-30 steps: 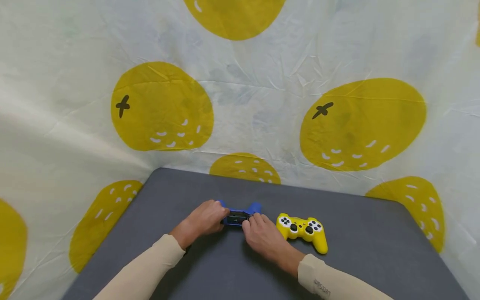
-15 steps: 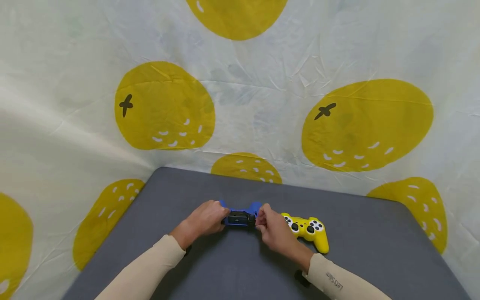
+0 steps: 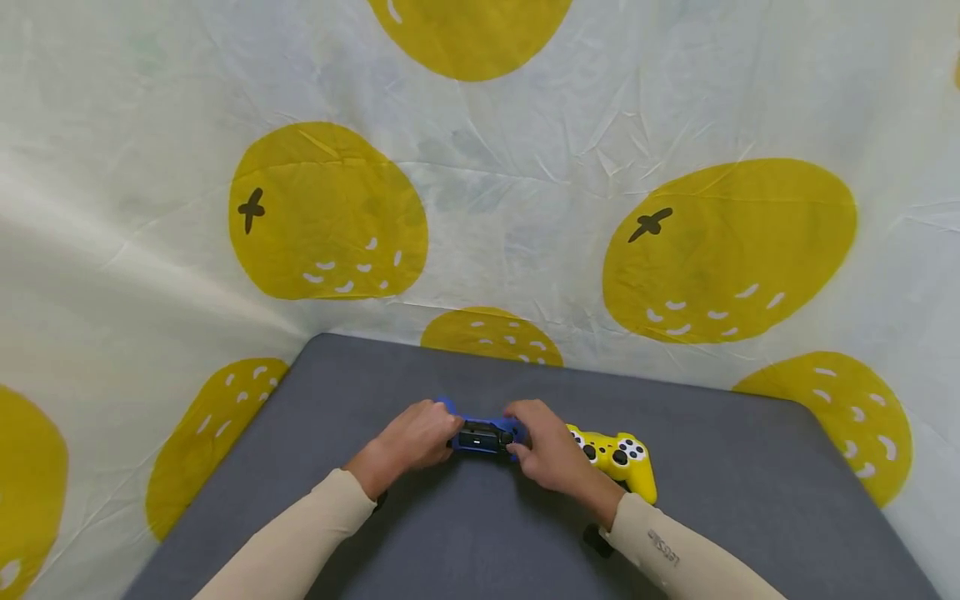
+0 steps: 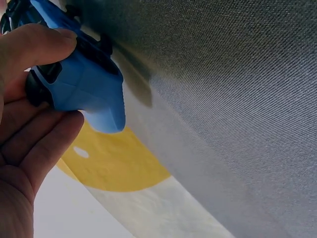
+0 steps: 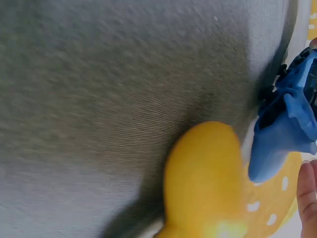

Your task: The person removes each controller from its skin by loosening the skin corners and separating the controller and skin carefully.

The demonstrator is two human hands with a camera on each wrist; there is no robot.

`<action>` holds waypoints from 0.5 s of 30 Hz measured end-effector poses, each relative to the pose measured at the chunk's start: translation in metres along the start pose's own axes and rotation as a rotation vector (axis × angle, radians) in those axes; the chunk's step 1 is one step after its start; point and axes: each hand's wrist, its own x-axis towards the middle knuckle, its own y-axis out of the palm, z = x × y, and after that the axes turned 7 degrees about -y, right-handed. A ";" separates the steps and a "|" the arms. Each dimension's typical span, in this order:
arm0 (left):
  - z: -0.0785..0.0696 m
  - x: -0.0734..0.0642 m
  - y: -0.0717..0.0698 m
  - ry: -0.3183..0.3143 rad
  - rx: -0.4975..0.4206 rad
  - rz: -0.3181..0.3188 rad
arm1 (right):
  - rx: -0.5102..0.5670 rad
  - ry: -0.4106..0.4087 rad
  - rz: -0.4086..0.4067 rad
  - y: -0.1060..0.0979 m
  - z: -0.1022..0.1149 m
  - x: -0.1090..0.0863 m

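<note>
Left hand (image 3: 416,435) pinches blue-and-black plastic game controller (image 3: 480,439), toward dark-grey cloth-covered table's (image 3: 375,375) far edge. Right hand (image 3: 551,446), bunched half a second ago, now spreads loosely about its right end; contact unclear. Apparently only the left grips. Yellow plastic gamepad (image 3: 615,452) just right.

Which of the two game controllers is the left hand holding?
The blue controller, gripped at one end by the left hand. The yellow controller lies on the grey table, partly hidden by the right hand in the head view.
</note>
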 end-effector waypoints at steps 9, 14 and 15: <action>0.006 -0.002 0.005 0.004 -0.035 0.000 | -0.310 -0.240 0.153 0.009 0.008 0.008; 0.007 -0.004 0.010 -0.005 -0.099 -0.014 | -0.366 -0.276 0.129 0.010 0.008 0.007; 0.007 -0.005 0.010 -0.008 -0.111 -0.019 | -0.363 -0.275 0.130 0.010 0.007 0.007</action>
